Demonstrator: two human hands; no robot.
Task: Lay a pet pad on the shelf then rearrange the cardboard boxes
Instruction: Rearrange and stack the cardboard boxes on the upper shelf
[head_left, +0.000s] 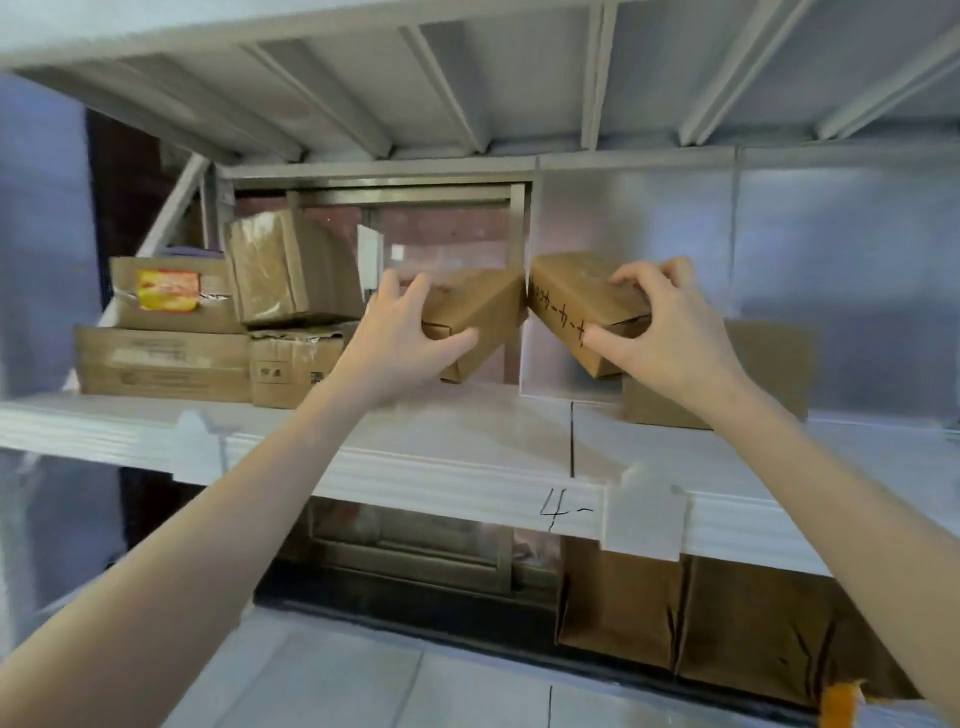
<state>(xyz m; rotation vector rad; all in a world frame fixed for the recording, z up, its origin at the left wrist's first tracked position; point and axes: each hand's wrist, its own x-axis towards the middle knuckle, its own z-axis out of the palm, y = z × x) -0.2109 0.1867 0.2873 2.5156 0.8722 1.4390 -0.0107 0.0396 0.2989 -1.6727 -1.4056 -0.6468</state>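
White shelf (467, 441), metal backing. Both arms raised, reaching fwd. My left hand (400, 338) grips left small box (478, 317), right hand (660, 327) grips right small box (576, 301); both tilted, inner corners touching above shelf.

Both forearms reach up and forward, wrists raised. The left hand (402, 332) at ten o'clock and the right hand (660, 322) at two o'clock have curled, gripping fingers (631, 278).

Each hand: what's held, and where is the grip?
Left hand holds a small brown cardboard box by its near end. Right hand holds another handwritten-marked brown cardboard box by its near end.
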